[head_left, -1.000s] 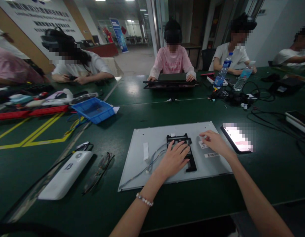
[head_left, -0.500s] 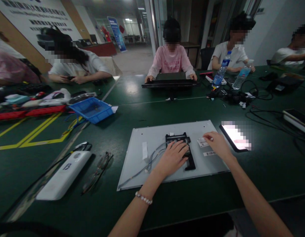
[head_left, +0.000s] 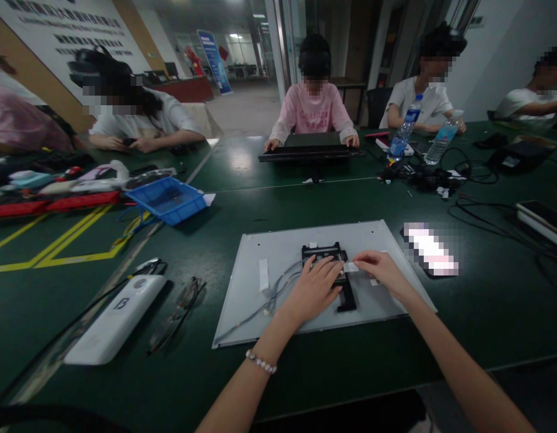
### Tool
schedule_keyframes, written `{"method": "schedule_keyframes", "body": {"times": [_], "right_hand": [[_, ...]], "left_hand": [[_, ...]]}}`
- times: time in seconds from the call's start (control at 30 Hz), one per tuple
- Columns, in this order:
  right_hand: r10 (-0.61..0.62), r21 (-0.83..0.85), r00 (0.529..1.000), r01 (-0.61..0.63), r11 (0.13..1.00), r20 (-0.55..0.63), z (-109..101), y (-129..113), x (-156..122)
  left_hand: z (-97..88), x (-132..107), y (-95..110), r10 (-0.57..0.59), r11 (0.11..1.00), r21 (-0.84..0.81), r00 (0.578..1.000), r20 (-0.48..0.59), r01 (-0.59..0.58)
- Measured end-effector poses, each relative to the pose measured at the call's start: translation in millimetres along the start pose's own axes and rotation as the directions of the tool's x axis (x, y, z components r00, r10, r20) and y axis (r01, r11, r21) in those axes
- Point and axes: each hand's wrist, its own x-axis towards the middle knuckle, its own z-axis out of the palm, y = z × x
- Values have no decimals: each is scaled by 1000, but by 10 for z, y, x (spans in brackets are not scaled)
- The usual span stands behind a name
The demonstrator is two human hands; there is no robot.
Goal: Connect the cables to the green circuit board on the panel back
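Green table (head_left: 138, 391), grey panel (head_left: 242, 258) under black frame (head_left: 347, 297). Resting splayed left hand (head_left: 318, 281) on frame, no grip seen; pinching white strip (head_left: 349, 266) at frame's right with right hand (head_left: 381, 270). Seemingly placing strip; next, keep frame still.

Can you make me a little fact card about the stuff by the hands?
Left hand: spread over the black frame
Right hand: pinching a small white strip beside the frame
Panel: pale, flat on the green table
Cables: grey, across the panel's left part
Left wrist: beaded bracelet
Right of panel: lit phone
Left of panel: glasses
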Motion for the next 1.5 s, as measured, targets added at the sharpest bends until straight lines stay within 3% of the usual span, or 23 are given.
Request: {"method": "schedule_keyframes", "body": {"times": [0.2,0.77,1.07,1.2,1.27,1.5], "right_hand": [[-61,-94,998,62,994,15,31,75,33],[-235,-386,971,233,893,42,121,-16,-42],[-176,-320,980,197,927,95,9,-63,-40],[-95,-171,995,99,980,31,-42,-19,-9],[-50,-122,997,57,991,60,-61,-3,-2],[-103,-213,984,132,968,143,-27,-47,-28]], "left_hand": [[-29,2,20,9,1000,24,1000,-2,-9],[-33,7,95,-11,1000,28,1000,-9,11],[-49,10,89,-5,1000,4,1000,1,5],[-36,0,73,-28,1000,-11,1000,1,28],[-32,-3,68,-34,999,-5,999,5,34],[-48,-2,68,8,1000,-9,1000,17,-8]]}}
